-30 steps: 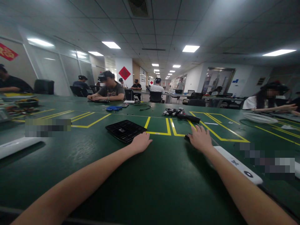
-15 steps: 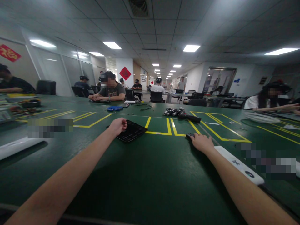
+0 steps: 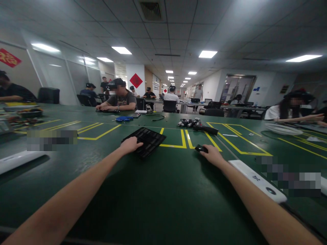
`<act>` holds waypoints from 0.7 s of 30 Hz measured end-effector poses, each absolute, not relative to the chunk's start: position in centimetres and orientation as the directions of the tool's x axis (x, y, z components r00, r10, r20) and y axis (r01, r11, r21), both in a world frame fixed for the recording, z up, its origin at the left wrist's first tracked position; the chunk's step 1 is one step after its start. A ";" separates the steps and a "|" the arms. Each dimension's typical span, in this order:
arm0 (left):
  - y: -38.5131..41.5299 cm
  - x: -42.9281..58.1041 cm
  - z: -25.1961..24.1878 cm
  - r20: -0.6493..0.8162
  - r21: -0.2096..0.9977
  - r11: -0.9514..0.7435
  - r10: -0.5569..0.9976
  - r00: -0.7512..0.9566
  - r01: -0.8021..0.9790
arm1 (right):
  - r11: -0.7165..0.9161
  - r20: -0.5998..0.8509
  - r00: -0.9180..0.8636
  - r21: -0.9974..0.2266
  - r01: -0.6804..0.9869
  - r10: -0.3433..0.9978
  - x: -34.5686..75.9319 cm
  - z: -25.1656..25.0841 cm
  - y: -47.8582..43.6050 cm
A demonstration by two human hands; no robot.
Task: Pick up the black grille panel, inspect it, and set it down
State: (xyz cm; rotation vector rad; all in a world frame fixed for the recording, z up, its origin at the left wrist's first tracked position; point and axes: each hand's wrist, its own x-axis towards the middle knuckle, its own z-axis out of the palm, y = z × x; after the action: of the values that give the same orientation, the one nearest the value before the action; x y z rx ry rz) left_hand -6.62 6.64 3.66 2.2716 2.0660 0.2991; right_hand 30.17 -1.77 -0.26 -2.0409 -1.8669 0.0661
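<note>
"I'm on the head feed. What's the left doing?"

"My left hand [image 3: 131, 145] is closed on the left side of a black slotted panel [image 3: 151, 140]; most of it stretches ahead and right of the fingers."

"Why there?"

"I'd say a side hold steadies it and leaves most slots uncovered. Whether fingers run underneath, I can't tell; that's hidden."

"And the right?"

"Right hand [image 3: 214, 154], clamped! Fingertips together on a small black object [image 3: 201, 148], too small to name. It pokes out leftward past the fingertips. Gripped by the near end, I'd judge, so the far end stays exposed."

"What's around us?"

"Yellow tape [image 3: 184, 137] on the green table [image 3: 163, 197] between panel and object; black cables [image 3: 188, 122] beyond, clear of both hands; a white device [image 3: 258, 180] near my right forearm."
</note>
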 end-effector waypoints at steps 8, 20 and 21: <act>0.9 2.6 2.0 0.284 0.680 -0.490 0.862 0.420 0.545 | 0.400 0.328 -0.263 -0.866 0.299 0.907 24.7 -0.6 -4.0; -0.3 3.5 -0.2 0.264 0.684 -0.583 0.758 0.596 0.439 | 0.658 0.505 -0.441 -0.678 0.329 0.742 23.8 -2.0 -4.2; -0.3 3.6 -0.3 0.247 0.693 -0.566 0.768 0.591 0.447 | 0.693 0.529 -0.469 -0.649 0.313 0.707 23.5 -1.8 -4.4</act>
State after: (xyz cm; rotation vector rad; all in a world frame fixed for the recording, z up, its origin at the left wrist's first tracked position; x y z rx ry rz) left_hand 3.61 -0.34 -0.29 2.2404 0.9603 0.7263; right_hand 23.52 -4.43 -1.77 -0.7801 -2.0701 0.6023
